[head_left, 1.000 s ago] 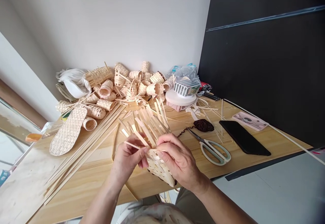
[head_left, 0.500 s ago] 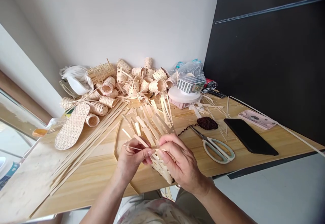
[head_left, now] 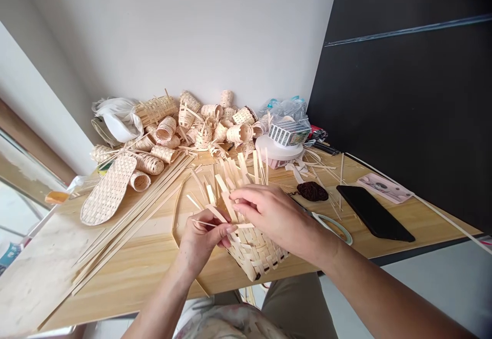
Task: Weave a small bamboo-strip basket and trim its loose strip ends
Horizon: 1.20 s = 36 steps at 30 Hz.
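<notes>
A partly woven wood-strip basket [head_left: 258, 253] lies tilted at the table's front edge, its loose upright strips [head_left: 220, 183] fanning away from me. My left hand [head_left: 202, 234] is closed at its left side, thumb and fingers pinching a thin weaving strip [head_left: 244, 226] that crosses in front of the uprights. Over the basket's right part reaches my right hand [head_left: 280, 213], thumb and forefinger closed on one upright strip near the woven edge. That hand hides some of the weave and other uprights.
Long wood strips [head_left: 126, 226] and a woven oval piece [head_left: 109, 190] lie left. Small woven baskets [head_left: 240, 132] are heaped along the wall. To the right are a dark yarn ball [head_left: 312, 191], scissors [head_left: 338, 229] partly behind my forearm, and a black phone [head_left: 372, 212].
My right hand has let go of the thin weaving strip and moved up and right to an upright strip. More of the basket's woven side shows. My left hand keeps its pinch.
</notes>
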### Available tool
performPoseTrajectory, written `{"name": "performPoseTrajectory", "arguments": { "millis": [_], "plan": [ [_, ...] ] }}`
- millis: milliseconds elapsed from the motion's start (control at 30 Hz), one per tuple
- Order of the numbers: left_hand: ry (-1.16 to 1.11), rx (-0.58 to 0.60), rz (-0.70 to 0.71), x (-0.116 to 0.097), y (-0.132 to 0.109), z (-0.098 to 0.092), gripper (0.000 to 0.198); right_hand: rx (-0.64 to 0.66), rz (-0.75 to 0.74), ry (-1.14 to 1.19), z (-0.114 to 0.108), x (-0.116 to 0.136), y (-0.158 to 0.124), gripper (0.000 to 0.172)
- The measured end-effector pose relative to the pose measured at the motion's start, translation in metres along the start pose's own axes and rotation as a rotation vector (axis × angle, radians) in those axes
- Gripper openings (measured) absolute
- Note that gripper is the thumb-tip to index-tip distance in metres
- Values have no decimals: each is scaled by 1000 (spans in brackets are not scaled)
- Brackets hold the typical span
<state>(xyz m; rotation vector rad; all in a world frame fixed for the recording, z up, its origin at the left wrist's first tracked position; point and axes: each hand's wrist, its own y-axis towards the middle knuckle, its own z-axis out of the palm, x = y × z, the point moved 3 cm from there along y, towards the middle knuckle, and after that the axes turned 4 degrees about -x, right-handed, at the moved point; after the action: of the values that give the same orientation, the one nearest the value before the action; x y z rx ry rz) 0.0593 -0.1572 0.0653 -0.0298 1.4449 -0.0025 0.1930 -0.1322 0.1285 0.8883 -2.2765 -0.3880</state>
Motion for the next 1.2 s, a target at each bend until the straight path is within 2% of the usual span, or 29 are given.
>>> {"name": "performPoseTrajectory", "arguments": {
  "millis": [133,267,367,467,567,633,733,833,900,1033,1200],
  "plan": [
    [-1,-4,2,0,1,2,37,57,62,-43,0,1,7,19],
    [-37,17,18,1,1,0,32,143,87,208,2,-4,7,22],
    [-60,38,21,1,0,-1,29,108,115,393,6,-12,6,17],
    [-68,54,16,1,-1,-2,28,65,118,468,9,-16,4,13],
    [-63,77,27,2,-1,-3,28,67,105,497,7,-15,3,12],
    [-55,97,41,3,0,-3,26,127,90,478,5,-12,2,9],
    [-23,130,50,5,0,-2,25,197,92,332,1,-4,1,13],
    [14,128,50,6,0,-1,25,133,69,189,-3,3,0,26],
    [23,124,56,5,0,0,25,80,39,182,-2,4,-3,25],
    [20,142,80,2,2,0,25,31,-5,306,-1,-3,-9,12],
    [-13,169,45,1,5,-1,24,29,-121,488,-2,-14,-12,13]
  ]
}}
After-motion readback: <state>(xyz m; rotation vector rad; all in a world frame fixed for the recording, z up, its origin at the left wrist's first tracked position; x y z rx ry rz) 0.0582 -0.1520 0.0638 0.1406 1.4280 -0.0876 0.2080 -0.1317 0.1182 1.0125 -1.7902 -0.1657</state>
